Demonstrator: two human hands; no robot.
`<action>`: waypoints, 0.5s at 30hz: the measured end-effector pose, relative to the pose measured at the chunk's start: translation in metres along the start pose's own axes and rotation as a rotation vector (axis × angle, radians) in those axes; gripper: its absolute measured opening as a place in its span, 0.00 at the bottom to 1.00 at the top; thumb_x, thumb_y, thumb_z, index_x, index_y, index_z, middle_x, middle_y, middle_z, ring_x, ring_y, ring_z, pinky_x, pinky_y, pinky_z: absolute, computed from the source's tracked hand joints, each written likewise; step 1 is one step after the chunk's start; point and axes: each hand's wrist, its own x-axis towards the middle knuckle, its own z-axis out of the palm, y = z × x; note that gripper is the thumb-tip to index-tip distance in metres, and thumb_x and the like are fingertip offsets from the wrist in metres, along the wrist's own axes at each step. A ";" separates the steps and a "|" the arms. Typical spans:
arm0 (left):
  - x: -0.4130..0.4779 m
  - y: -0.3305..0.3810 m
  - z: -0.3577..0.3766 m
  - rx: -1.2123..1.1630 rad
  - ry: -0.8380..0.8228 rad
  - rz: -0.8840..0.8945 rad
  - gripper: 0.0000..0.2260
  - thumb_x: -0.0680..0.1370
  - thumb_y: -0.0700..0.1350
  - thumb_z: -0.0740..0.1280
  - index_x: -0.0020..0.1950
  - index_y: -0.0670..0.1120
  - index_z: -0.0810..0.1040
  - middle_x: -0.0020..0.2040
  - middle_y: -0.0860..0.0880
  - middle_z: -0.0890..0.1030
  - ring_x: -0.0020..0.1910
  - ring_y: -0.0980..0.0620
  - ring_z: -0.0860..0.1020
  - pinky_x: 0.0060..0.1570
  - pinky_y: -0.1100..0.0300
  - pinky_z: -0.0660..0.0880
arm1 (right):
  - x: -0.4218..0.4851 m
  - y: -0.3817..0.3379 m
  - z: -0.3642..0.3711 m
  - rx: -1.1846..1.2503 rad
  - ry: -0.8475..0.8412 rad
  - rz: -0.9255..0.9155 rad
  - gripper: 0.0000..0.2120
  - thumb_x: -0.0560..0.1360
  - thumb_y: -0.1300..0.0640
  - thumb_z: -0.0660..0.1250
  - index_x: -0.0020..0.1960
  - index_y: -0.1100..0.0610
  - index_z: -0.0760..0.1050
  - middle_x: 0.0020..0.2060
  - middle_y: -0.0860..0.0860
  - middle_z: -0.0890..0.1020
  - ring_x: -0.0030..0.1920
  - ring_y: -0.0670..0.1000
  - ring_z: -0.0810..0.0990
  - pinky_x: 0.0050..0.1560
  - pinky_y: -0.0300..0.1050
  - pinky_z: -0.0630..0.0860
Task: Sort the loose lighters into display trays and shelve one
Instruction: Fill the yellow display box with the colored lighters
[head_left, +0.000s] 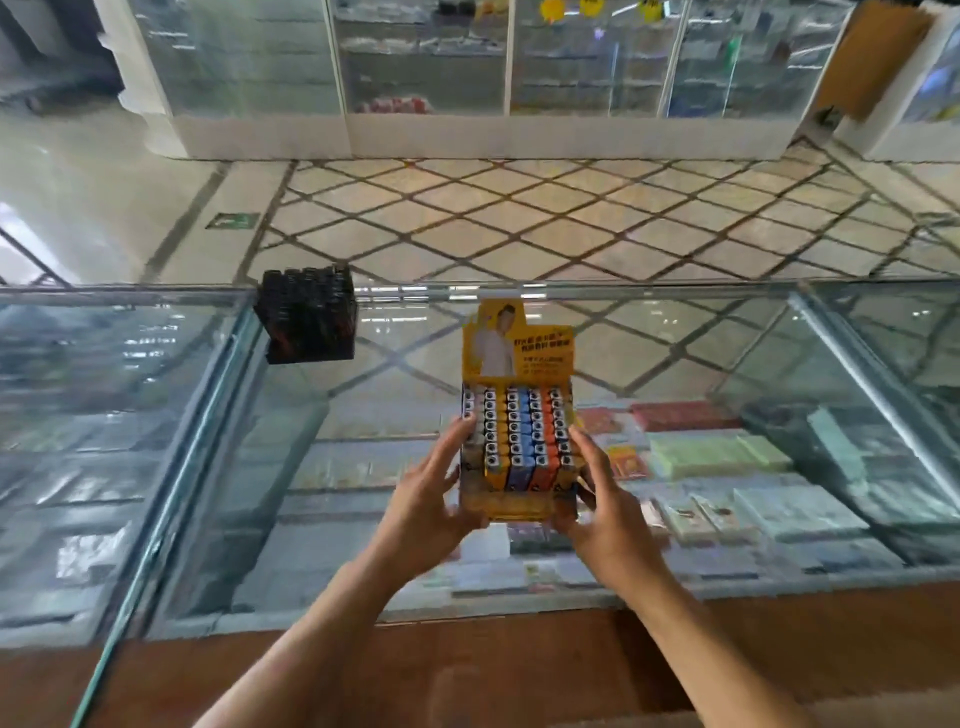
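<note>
Lighter tray (519, 441) between both hands' fingers (459, 435)

Bright daylight; glare on glass counter (156, 415); edges bowed, seemingly blurred.

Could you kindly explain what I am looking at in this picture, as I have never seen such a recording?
There is no machine here: a person wears a wide-angle camera on the head, so the single picture looks forward and down along their bare arms. The left hand and right hand grip the sides of a yellow display tray filled with upright lighters in coloured rows. It is over a glass counter; whether it rests on the glass I cannot tell. A black tray of dark lighters stands on the counter, farther off to the left. Flat packs lie under the glass.
</note>
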 end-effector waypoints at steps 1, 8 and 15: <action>0.001 -0.004 -0.006 0.010 0.005 -0.016 0.50 0.69 0.34 0.80 0.82 0.59 0.56 0.79 0.50 0.68 0.76 0.49 0.70 0.68 0.41 0.75 | 0.005 -0.002 0.005 -0.001 -0.009 0.006 0.48 0.71 0.47 0.76 0.81 0.39 0.50 0.69 0.43 0.75 0.57 0.25 0.74 0.53 0.23 0.73; 0.024 -0.041 -0.058 0.041 0.028 -0.074 0.47 0.72 0.38 0.80 0.83 0.53 0.56 0.79 0.48 0.68 0.75 0.50 0.71 0.69 0.46 0.75 | 0.059 -0.025 0.049 -0.028 -0.016 -0.002 0.50 0.72 0.52 0.78 0.80 0.36 0.47 0.72 0.46 0.74 0.65 0.45 0.78 0.61 0.46 0.80; 0.059 -0.080 -0.104 0.062 0.067 -0.123 0.50 0.70 0.37 0.81 0.82 0.61 0.55 0.78 0.53 0.70 0.73 0.53 0.73 0.67 0.47 0.77 | 0.121 -0.046 0.083 0.014 -0.029 -0.004 0.49 0.72 0.48 0.78 0.80 0.36 0.48 0.64 0.27 0.70 0.58 0.30 0.76 0.57 0.34 0.79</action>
